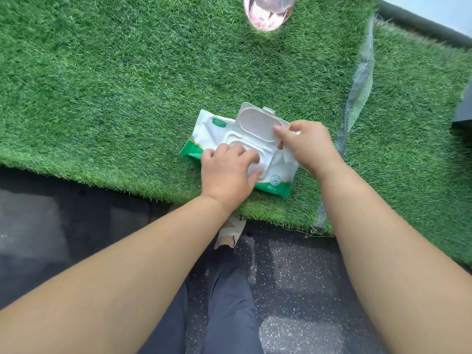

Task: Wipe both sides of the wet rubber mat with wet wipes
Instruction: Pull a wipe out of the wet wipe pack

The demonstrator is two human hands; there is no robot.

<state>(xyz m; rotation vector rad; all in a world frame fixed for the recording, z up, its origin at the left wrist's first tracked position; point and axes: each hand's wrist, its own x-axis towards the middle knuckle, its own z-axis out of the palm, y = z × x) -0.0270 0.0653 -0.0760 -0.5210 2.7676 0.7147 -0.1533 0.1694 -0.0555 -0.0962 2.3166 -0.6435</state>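
A white and green pack of wet wipes [204, 139] lies on green artificial turf [127, 85], with its white flip lid [258, 122] standing open. My left hand [227, 172] lies over the pack's opening, its fingers curled into it and pinching a white wipe [255, 170] there. My right hand [309, 144] pinches the right edge of the lid and holds it up. Below the turf's near edge lies a dark speckled rubber mat [301, 282] with pale shiny patches.
A pink translucent container [268, 11] stands on the turf at the top. A grey mesh seam [357, 98] runs down the turf at the right. A dark box [463, 108] sits at the right edge. My leg in dark trousers [229, 307] is at the bottom.
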